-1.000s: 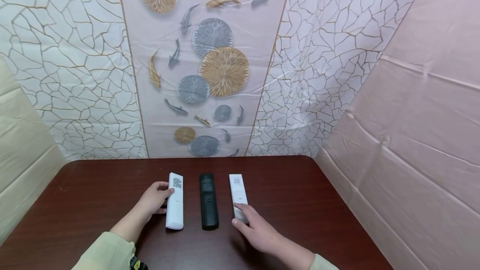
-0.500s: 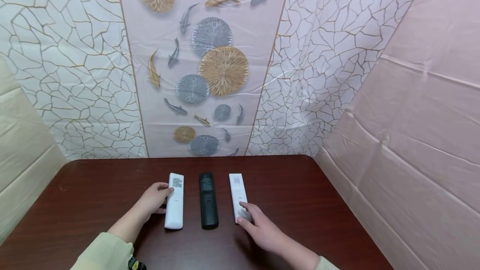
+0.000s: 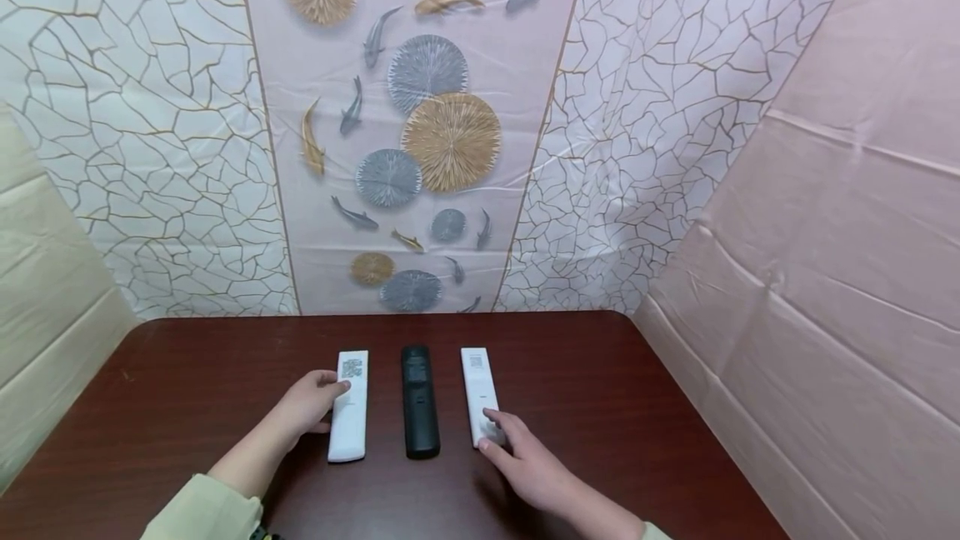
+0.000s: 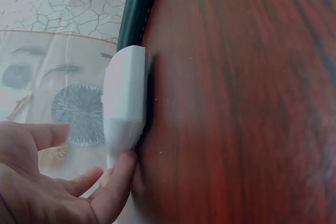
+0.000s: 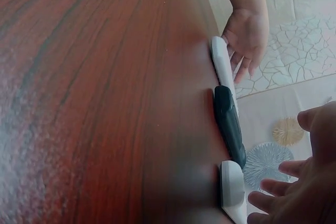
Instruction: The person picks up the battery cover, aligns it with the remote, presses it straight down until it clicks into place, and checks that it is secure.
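Three remote controls lie side by side on the table, backs up. At the left is a white remote (image 3: 350,419) with a printed code near its far end. My left hand (image 3: 307,401) is at its left side; in the left wrist view a fingertip touches its side while another finger stands apart. A black remote (image 3: 420,407) lies in the middle, untouched. At the right is a slimmer white remote (image 3: 477,386). Over its near end hovers my right hand (image 3: 528,461); the right wrist view shows its fingers (image 5: 275,187) spread, with nothing held.
The dark red wooden table (image 3: 600,390) has rounded far corners. A patterned cloth (image 3: 442,273) with fish and round motifs hangs behind it. Pale cloth walls (image 3: 787,232) stand along both sides.
My right hand has shifted slightly right, its fingers coming off the slim white remote. The left white remote has turned a little, its near end coming slightly closer.
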Motion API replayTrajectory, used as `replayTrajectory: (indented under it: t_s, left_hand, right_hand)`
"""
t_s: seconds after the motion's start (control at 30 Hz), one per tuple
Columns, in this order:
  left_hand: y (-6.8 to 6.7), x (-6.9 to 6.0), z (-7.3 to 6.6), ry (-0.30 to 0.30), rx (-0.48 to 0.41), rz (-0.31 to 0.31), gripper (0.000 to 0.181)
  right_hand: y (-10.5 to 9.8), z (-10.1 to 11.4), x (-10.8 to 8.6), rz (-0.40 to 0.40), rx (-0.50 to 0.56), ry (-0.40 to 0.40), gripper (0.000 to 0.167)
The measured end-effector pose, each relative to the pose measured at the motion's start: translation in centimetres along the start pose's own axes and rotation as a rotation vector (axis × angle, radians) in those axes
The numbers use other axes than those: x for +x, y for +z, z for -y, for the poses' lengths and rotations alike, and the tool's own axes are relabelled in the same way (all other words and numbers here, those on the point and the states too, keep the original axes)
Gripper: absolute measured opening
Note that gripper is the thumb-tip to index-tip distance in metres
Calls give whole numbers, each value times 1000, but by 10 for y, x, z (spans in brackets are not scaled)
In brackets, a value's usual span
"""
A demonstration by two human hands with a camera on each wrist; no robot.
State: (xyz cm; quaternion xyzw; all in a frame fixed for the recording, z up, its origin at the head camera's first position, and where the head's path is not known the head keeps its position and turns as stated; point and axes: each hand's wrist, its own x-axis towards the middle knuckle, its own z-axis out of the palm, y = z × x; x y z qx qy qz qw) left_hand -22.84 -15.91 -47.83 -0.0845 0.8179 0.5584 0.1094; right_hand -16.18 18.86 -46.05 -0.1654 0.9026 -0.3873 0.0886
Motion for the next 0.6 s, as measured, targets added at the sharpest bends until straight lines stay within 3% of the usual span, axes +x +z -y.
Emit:
replayTrajectory:
  t_s: [0.37,0.6]
  left_hand:
    - [0,-13,-6,27,-1,66,69]
    - [-1,-25,-3,94,103,17,71]
  right_hand:
    - [-2,-2,-3,0,-15,1,62]
    - [-1,-3,-7,-4,-38,-33,58]
